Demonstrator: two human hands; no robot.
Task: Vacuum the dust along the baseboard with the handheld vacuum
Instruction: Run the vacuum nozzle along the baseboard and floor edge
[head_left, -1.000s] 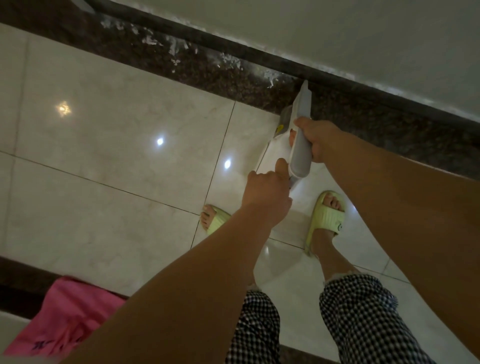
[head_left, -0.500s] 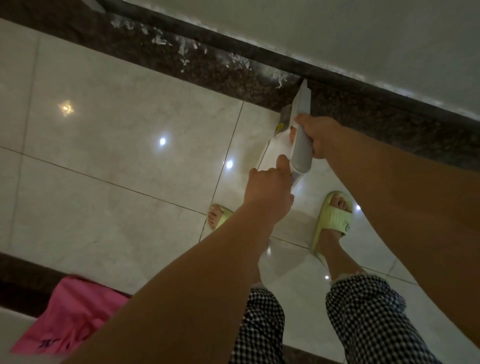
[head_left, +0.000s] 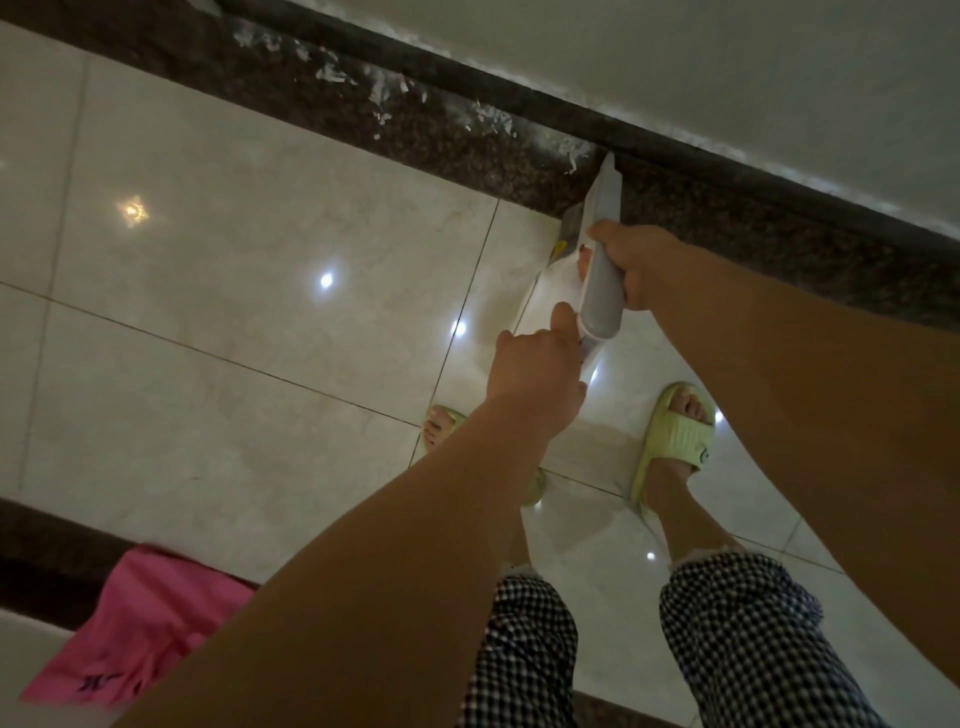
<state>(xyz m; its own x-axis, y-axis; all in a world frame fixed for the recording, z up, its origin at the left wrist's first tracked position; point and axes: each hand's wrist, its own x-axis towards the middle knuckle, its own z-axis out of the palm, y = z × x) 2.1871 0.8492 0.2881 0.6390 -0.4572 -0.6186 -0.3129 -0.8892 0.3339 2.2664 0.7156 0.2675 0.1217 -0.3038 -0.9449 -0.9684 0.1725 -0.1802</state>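
Since a second ago the view has slid leftward along the wall: the dust scraps and floor seams sit further right in view, and the nozzle now rests at the foot of the baseboard beside the nearest scrap cluster, where before it lay short of it. Both hands keep the same hold.

At the floor's near left edge a pink cloth (head_left: 140, 629) is cut off by the picture's edge; its dark markings cannot be read. White dust scraps (head_left: 384, 91) lie in several clusters on the dark granite border (head_left: 452, 145) along the baseboard (head_left: 519, 106), too small to count singly. The left hand (head_left: 535, 364) has its fingers curled at the rear end of the handheld vacuum (head_left: 602, 260), thumb laid against it; what the curled fingers enclose is hidden. The right hand (head_left: 639, 265) is wrapped round the vacuum's body, fingertips hidden beneath. The vacuum's underside is hard to make out.

One vacuum, two hands, two green slippers: the left slipper (head_left: 447, 421) mostly hidden behind the forearm, the right slipper (head_left: 675, 436) plain on the pale tiles.
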